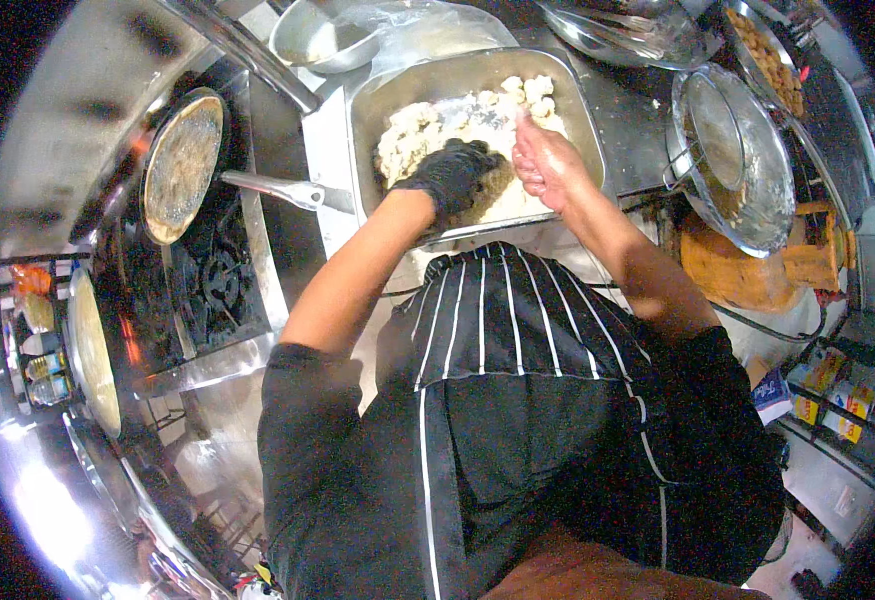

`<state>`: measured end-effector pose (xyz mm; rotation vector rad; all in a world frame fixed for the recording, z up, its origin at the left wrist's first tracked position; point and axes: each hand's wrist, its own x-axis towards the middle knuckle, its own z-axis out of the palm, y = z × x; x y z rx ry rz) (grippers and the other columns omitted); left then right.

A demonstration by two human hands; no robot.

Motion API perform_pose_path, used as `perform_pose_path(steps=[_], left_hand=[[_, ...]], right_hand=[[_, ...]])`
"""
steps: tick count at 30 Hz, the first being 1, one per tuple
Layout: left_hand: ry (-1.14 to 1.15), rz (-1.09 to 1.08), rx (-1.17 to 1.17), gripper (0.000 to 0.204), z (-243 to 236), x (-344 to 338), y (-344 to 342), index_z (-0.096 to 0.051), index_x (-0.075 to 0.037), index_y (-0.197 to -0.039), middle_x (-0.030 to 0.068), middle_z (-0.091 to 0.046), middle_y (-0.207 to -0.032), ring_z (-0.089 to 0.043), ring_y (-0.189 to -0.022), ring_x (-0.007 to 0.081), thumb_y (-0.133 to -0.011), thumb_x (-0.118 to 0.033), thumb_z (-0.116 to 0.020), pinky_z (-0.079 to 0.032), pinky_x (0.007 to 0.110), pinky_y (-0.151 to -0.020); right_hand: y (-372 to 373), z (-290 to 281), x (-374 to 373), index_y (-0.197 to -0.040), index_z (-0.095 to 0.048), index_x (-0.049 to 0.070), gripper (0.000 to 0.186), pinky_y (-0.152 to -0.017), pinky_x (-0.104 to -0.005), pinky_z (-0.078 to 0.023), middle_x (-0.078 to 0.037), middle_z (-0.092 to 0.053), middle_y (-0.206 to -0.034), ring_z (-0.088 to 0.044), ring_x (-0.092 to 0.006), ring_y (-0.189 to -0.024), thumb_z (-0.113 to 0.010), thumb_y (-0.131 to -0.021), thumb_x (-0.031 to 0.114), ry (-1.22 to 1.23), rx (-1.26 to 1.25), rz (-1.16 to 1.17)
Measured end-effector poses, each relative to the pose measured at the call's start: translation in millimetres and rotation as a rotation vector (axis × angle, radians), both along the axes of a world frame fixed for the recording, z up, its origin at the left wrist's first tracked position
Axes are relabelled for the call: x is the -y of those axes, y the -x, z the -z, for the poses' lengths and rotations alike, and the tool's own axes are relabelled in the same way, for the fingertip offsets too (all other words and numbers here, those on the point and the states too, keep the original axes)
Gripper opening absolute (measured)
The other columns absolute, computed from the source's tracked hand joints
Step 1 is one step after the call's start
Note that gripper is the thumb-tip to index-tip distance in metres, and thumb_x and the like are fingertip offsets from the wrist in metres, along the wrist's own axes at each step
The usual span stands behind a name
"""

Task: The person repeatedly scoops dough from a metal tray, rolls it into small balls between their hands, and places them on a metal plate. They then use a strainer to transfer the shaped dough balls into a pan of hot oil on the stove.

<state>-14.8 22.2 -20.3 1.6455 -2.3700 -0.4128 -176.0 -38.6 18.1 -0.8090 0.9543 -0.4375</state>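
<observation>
A deep rectangular metal pan [366, 100] holds loose pale flour [503, 205] and several lumpy flour-coated pieces [408, 135], heaped along its left side and in the far right corner. My left hand [458, 175], in a black glove, is inside the pan with its fingers curled down at the flour. Whatever lies under those fingers is hidden. Over the right part of the pan is my bare right hand [548, 165], fingers folded in and thumb pointing away from me toward the far pieces. Its palm side does not show, so I cannot make out what it grips.
Left of the pan stands a stove with a round pan [186, 165], its handle [273, 188] reaching toward me. A metal bowl [323, 45] and clear plastic [438, 35] lie beyond. At right, a large bowl [773, 200] holds a strainer [715, 130], near a tray of browned pieces [763, 55].
</observation>
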Motion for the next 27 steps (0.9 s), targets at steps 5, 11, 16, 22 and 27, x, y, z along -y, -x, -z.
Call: perform_pose_path(steps=[5, 11, 16, 22, 27], left_hand=[[-0.187, -0.011, 0.203, 0.027, 25.5, 15.3, 19.2, -0.063, -0.011, -0.101, 0.0145, -0.064, -0.09, -0.059, -0.085, 0.0364, -0.078, -0.021, -0.052, -0.047, 0.042, -0.078], [-0.313, -0.226, -0.639, 0.033, -7.0, 9.3, -9.5, -0.059, -0.012, -0.108, 0.0108, -0.06, -0.102, -0.058, -0.093, 0.0247, -0.075, -0.014, -0.06, -0.045, 0.034, -0.083], [-0.376, -0.356, -1.477, 0.038, -1.9, 8.2, -16.8, -0.054, -0.007, -0.112, 0.0063, -0.057, -0.098, -0.054, -0.084, 0.0159, -0.076, -0.007, -0.064, -0.046, 0.027, -0.074], [-0.723, -0.729, -1.727, 0.031, -19.1, 15.1, 0.7, -0.054, -0.015, -0.068, -0.0008, -0.049, -0.057, -0.043, -0.045, 0.0146, -0.089, -0.037, -0.048, -0.036, 0.028, -0.042], [-0.594, -0.588, -1.875, 0.043, 29.5, 32.1, -5.4, -0.045, -0.02, -0.056, -0.0019, -0.04, -0.047, -0.037, -0.04, 0.0143, -0.088, -0.048, -0.044, -0.03, 0.03, -0.038]], right_hand=[[1.3, -1.0, -2.7, -0.055, -0.031, 0.016, 0.05, -0.028, -0.021, -0.015, 0.004, -0.031, -0.046, -0.022, -0.0057, -0.032, -0.048, -0.085, 0.051, 0.138, 0.017, 0.111], [21.0, 4.6, -0.7, -0.072, -0.048, 0.011, 0.032, -0.038, -0.0217, -0.031, 0.0, -0.045, -0.06, -0.039, -0.0077, -0.046, -0.054, -0.085, 0.039, 0.188, 0.156, 0.062], [22.6, 3.9, -9.9, -0.1, -0.054, 0.008, 0.025, -0.056, -0.0262, -0.041, -0.003, -0.053, -0.085, -0.049, -0.0106, -0.071, -0.058, -0.085, 0.027, 0.209, 0.254, -0.01], [34.2, 11.9, 3.0, -0.061, -0.043, 0.013, 0.04, -0.034, -0.0213, -0.026, 0.002, -0.039, -0.053, -0.035, -0.0079, -0.041, -0.049, -0.088, 0.043, 0.057, 0.212, 0.091], [15.6, -4.6, -7.4, -0.055, -0.033, 0.015, 0.049, -0.029, -0.0226, -0.02, 0.003, -0.03, -0.046, -0.026, -0.0082, -0.034, -0.043, -0.088, 0.05, 0.045, 0.213, 0.273]])
